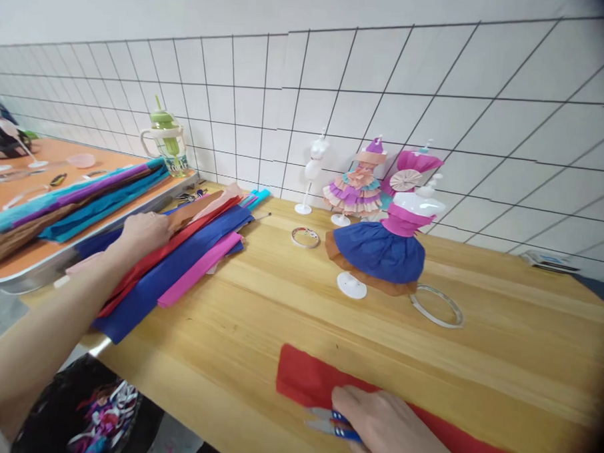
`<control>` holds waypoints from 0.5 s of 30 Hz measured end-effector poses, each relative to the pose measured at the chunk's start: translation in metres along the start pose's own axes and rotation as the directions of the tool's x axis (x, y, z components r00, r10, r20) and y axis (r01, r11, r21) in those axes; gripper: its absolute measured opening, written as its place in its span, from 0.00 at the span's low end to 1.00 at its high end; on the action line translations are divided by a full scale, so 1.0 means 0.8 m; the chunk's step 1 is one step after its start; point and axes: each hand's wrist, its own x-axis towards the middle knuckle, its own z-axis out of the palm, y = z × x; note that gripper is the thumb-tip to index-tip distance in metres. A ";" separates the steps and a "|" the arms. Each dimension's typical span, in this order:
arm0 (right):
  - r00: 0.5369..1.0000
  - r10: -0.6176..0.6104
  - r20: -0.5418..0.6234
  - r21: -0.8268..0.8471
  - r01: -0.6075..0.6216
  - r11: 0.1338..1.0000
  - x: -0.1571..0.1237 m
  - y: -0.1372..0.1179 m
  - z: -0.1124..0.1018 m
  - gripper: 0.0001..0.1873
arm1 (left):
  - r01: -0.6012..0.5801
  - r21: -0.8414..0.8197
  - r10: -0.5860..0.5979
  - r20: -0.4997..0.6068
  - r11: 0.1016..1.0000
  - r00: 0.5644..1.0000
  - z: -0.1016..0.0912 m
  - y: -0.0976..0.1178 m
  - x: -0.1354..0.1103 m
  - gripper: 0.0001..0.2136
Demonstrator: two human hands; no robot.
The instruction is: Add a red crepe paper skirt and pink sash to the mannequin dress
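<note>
My left hand [144, 234] reaches over a pile of coloured crepe paper strips at the left of the table. Its fingers are curled at a brown crepe paper strip [195, 212], and their tips are partly hidden. Beside it lie a red strip [181, 238], a blue strip [180, 268] and a pink strip [200, 270]. My right hand [381, 420] is closed around blue-handled thread snips [341, 425], blades pointing left and apart. It rests over a long piece of red crepe paper [305, 373] lying flat near the front edge.
A mannequin in a blue and pink paper dress [381, 253] stands mid-table, with other small mannequins [356, 185] behind it. Tape rolls [305, 237] lie nearby. An orange-topped table [109, 155] holds more strips and a cup [168, 144]. A black scrap bin [38, 408] stands below.
</note>
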 end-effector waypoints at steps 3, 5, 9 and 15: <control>0.999 0.016 0.031 -0.015 -0.016 1.000 0.012 -0.004 -0.001 0.20 | -0.080 -0.046 0.075 -0.092 0.996 0.993 -0.017 0.030 -0.013 0.23; 0.998 0.007 0.066 -0.057 -0.003 0.998 0.020 -0.008 -0.002 0.21 | -0.220 -0.164 0.184 -0.208 0.962 0.961 -0.018 0.051 -0.007 0.22; 0.990 -0.023 0.140 -0.115 0.039 0.993 0.030 -0.018 -0.012 0.23 | -0.439 -0.247 0.372 -0.274 0.864 0.887 0.003 0.075 0.041 0.26; 0.993 -0.051 0.110 -0.129 0.065 0.990 0.040 -0.023 -0.022 0.19 | -0.385 -0.280 0.346 -0.181 0.879 0.921 0.049 0.085 0.097 0.17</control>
